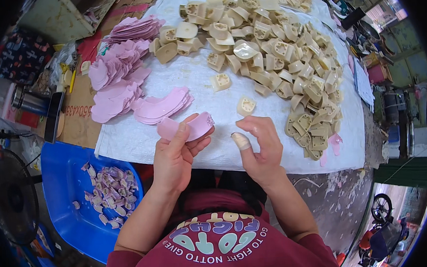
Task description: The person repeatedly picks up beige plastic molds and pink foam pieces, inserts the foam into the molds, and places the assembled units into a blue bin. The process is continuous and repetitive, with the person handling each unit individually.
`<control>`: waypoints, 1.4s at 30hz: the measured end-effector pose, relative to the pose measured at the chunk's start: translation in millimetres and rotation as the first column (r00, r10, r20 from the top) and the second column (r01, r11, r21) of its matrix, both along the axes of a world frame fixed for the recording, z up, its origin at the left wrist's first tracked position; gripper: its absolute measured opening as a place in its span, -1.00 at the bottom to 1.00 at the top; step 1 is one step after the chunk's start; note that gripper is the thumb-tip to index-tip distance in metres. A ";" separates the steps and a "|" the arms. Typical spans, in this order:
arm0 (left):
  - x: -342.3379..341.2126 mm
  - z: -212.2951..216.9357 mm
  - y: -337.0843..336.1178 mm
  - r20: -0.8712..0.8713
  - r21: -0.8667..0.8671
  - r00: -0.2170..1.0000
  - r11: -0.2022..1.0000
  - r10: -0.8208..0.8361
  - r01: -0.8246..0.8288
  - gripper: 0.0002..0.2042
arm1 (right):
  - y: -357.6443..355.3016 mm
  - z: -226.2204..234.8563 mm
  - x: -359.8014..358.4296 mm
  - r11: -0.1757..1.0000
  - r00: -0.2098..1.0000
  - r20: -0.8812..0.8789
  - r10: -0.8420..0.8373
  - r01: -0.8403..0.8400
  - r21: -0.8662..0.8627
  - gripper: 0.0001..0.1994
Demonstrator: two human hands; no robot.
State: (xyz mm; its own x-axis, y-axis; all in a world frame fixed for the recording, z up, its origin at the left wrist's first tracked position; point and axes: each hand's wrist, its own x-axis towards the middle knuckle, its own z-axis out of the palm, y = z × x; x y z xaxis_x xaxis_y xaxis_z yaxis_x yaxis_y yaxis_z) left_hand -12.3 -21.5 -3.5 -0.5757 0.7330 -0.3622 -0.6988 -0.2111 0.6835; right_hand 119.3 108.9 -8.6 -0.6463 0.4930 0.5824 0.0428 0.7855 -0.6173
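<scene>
The pink curved piece (186,127) sits in the left hand (176,158), pinched between thumb and fingers just above the near edge of the white cloth (191,86). It looks thin, glossy and crescent-shaped, probably a soft plastic or leather-like cover. The right hand (261,147) is beside it, fingers loosely curled and holding nothing that can be seen, with a taped thumb tip (241,140). To handle this step well, I judge the piece is best kept pinched by its edge so the shiny face stays free, with the right fingertips working along the curve rather than bending it flat.

Just beyond the hands lies a fanned stack of similar pink pieces (163,106), with more pink stacks (121,65) farther left. To the right and far side spreads a heap of beige moulded blocks (287,60), hard-looking, wedge-shaped, with hollowed ribbed undersides. Near left, a blue tray (63,187) holds small lilac offcuts (112,191).
</scene>
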 end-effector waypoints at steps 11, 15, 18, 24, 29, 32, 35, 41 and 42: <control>0.0 8.2 -1.3 -0.044 -0.173 0.981 0.968 -0.191 0.181 -0.67 | 13.6 19.1 -8.7 0.922 0.906 0.204 0.371 -0.386 0.037 -0.63; -5.4 13.0 -0.2 0.007 -0.224 0.973 0.948 -0.232 0.228 -0.69 | 9.0 21.2 -10.6 0.915 0.892 0.258 0.370 -0.399 0.066 -0.58; -10.0 10.6 0.6 0.049 -0.233 0.964 0.936 -0.260 0.265 -0.69 | 9.3 21.8 -11.3 0.900 0.870 0.302 0.390 -0.429 0.072 -0.58; -10.4 0.0 -5.5 0.143 -0.223 0.928 0.903 -0.343 0.368 -0.70 | 14.0 28.0 -8.1 0.798 0.718 0.437 0.542 -0.602 0.000 -0.68; -16.0 0.1 -7.6 0.109 -0.251 0.947 0.914 -0.302 0.320 -0.69 | 15.5 36.5 12.3 0.714 0.540 0.614 0.576 -0.698 -0.056 -0.60; -42.3 5.8 -17.7 -0.068 -0.215 0.979 0.961 -0.195 0.176 -0.68 | 20.0 21.2 44.1 0.786 0.596 0.580 0.556 -0.603 -0.134 -0.56; -33.4 6.4 -13.8 -0.259 -0.237 0.959 0.970 -0.113 0.050 -0.67 | 10.5 -2.2 55.7 0.890 0.811 0.430 0.396 -0.225 -0.396 -0.63; 4.1 5.0 -2.5 -0.452 -0.290 0.880 0.957 -0.143 0.006 -0.65 | -23.2 -4.2 8.8 0.615 0.985 0.145 0.098 0.054 -0.787 -0.71; 7.4 5.3 -2.9 -0.456 -0.286 0.877 0.958 -0.150 0.015 -0.65 | -22.8 -3.4 2.1 0.641 0.977 0.183 0.106 0.074 -0.764 -0.73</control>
State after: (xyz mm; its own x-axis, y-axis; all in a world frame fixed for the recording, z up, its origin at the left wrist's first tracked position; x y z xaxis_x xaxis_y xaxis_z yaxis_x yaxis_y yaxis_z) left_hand -4.9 -24.4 1.8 -0.6676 0.7003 -0.2529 -0.2886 0.0698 0.9549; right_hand 121.4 86.1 -12.0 -0.7107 0.6905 -0.1346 0.2219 0.0385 -0.9743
